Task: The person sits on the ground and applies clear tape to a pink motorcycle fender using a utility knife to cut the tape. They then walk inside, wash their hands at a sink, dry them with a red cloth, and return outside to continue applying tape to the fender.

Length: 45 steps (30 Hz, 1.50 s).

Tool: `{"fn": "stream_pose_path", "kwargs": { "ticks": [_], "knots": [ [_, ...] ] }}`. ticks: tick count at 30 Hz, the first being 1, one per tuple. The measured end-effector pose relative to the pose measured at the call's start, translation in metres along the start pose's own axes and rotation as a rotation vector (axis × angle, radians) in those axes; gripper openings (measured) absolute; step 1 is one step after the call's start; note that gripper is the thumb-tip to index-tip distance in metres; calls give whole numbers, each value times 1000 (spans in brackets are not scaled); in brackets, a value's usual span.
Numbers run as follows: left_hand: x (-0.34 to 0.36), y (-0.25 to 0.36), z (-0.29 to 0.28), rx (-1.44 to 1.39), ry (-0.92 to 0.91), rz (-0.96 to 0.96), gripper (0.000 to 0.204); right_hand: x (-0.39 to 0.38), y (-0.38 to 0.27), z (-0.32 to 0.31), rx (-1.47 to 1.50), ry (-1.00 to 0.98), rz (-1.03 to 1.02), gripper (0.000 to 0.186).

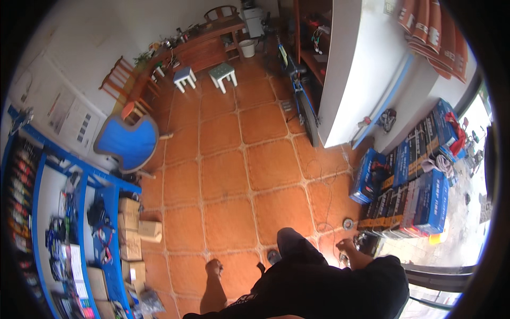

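My left hand (214, 267) hangs low at my left side over the tiled floor (228, 226). Its fingers look curled in, and no object shows in them. On the right, my right hand (346, 246) is bent with its fingers drawn together. A small greyish round thing (344, 259) lies just below those fingers; whether I grip it cannot be made out. Close by on the floor is a grey ring-shaped disc (348, 223). A thin cable (325, 196) trails across the tiles near this hand. My dark-clothed knee (295, 242) juts forward between the hands.
Stacked blue and black boxes (404, 194) stand at the right by a bright doorway. At left are a blue shelf unit (114, 239), cartons (129, 234) and a blue chair (127, 143). Farther off are two stools (223, 72), a bicycle (300, 90) and a wooden desk (202, 50).
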<state>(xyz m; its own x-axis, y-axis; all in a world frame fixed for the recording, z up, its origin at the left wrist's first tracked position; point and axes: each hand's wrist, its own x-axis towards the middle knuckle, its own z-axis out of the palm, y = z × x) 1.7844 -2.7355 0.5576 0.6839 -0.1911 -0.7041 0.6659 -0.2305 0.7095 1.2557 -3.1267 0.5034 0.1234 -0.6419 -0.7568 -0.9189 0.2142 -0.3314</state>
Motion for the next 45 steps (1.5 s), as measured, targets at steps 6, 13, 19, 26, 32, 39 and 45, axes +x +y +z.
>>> {"fn": "stream_pose_path", "kwargs": {
  "ticks": [6, 13, 19, 26, 32, 39, 45],
  "knots": [
    [200, 227, 174, 6, -178, 231, 9, 130, -114, 15, -78, -137, -40, 37],
    [280, 311, 230, -25, -178, -259, 7, 331, -517, -97, -180, 113, -286, 46],
    [389, 374, 268, 123, 106, -464, 5, 438, -875, -210, -147, 379, -846, 23],
    [618, 591, 385, 356, 14, -428, 13, 446, -1040, -220, 159, 184, -635, 23],
    [859, 904, 633, 541, -278, 147, 24, 468, -1141, -266, 649, 228, -487, 28],
    [886, 1089, 912, 409, -474, 199, 38, 634, -1353, -458, 761, 343, -617, 21],
    [911, 1143, 1098, 649, -458, 129, 36, 764, -1501, -634, 815, 536, -737, 20]
  ]
}}
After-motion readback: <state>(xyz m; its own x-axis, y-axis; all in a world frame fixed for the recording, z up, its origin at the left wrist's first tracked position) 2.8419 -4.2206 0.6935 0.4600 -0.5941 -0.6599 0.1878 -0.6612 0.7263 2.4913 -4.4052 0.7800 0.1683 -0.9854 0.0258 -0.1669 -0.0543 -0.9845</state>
